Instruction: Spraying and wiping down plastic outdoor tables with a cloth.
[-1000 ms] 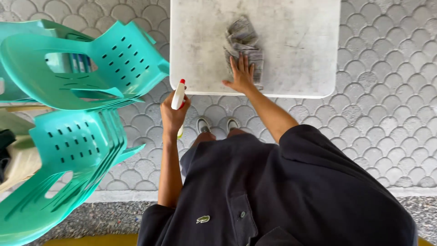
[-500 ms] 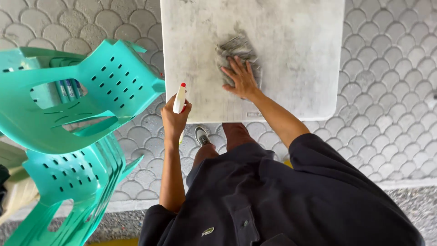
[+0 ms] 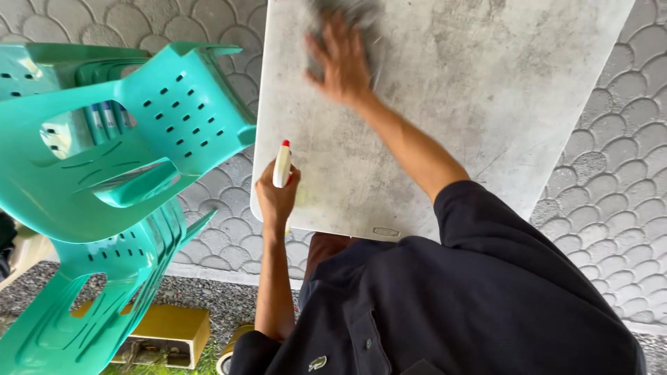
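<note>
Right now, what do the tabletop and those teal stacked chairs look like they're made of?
Tabletop: looks like mottled grey, matt stone or concrete-look laminate, with rounded corners; which one I can't tell. Teal stacked chairs: moulded plastic, going by the smooth, slightly glossy one-piece shells and punched slots.

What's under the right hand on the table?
A grey cloth lies under the right hand, pressed flat on the grey table. Only its edges show around the fingers; the part beneath the palm is covered, and its top is cut off by the frame.
</note>
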